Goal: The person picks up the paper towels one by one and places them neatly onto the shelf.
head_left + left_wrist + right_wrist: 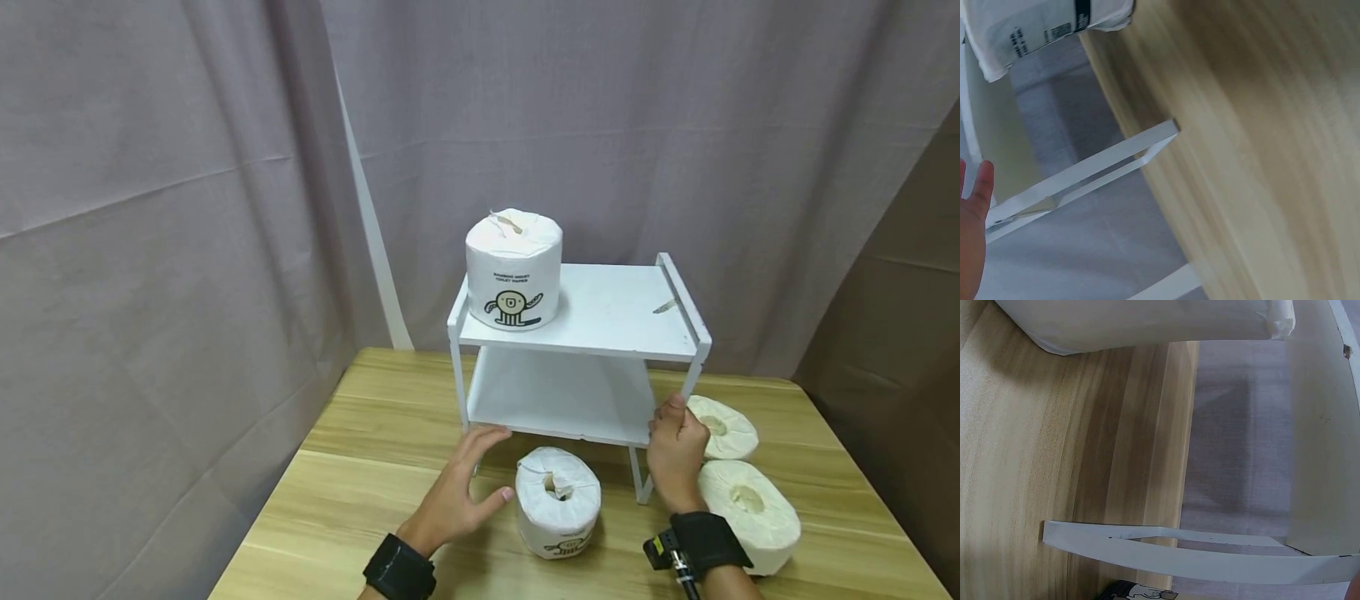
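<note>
A white two-tier shelf rack (615, 312) stands on the wooden table. My right hand (677, 454) grips its right front leg, fingers curled round it. Spread and curved, my left hand (453, 492) is beside the left front leg; whether its fingertips touch the lower tier (562, 400) I cannot tell. Between the hands, a wrapped toilet paper roll (558, 508) sits upright before the rack, apart from the left thumb. Another toilet paper roll (514, 275) stands on the top tier's left side. In the left wrist view, fingers (982, 187) show near the white frame (1085, 169).
Two more wrapped rolls lie right of the rack: a rear roll (723, 429) and a front roll (750, 517), close to my right wrist. The wooden table (330, 483) ends behind the rack at a grey curtain (600, 125).
</note>
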The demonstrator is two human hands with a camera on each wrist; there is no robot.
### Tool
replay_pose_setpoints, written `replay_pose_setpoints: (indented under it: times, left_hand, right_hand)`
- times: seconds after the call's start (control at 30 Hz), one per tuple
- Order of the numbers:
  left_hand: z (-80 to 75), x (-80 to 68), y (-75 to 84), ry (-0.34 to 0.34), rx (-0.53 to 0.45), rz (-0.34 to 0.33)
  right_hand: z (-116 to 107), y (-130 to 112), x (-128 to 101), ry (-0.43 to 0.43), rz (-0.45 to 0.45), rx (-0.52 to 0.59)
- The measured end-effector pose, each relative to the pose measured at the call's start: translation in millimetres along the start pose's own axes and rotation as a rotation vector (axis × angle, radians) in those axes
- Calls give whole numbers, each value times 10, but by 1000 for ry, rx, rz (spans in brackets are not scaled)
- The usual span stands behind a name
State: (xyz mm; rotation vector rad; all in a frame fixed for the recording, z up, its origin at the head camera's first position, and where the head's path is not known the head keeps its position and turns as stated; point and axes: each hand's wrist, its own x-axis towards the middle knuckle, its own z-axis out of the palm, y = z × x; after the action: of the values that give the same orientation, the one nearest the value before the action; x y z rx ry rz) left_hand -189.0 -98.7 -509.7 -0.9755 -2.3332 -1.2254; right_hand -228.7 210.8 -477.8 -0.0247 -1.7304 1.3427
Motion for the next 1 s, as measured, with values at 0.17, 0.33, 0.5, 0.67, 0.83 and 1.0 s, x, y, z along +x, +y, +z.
replay_pose_setpoints:
  times: [0.17, 0.33, 0.5, 0.67, 0.83, 1.0]
  left_hand:
    - [89, -73, -33, -41, -24, -50]
    - [183, -99, -60, -90, -32, -61]
    - [250, -118, -61, -109, -32, -57]
    - [282, -131, -51, -112, 5, -35]
    - [308, -120, -50, -142, 19, -46]
    - [342, -146, -60, -186, 23, -76]
  right_hand:
    - [-8, -181, -7, -4, -5, 36]
    - [-3, 20, 16, 3, 12, 31]
    - [0, 113, 9, -1, 8, 18]
    - [1, 96, 18, -1, -15, 7]
    - [-4, 74, 43, 12, -15, 9]
    - [-11, 92, 18, 6, -5, -5]
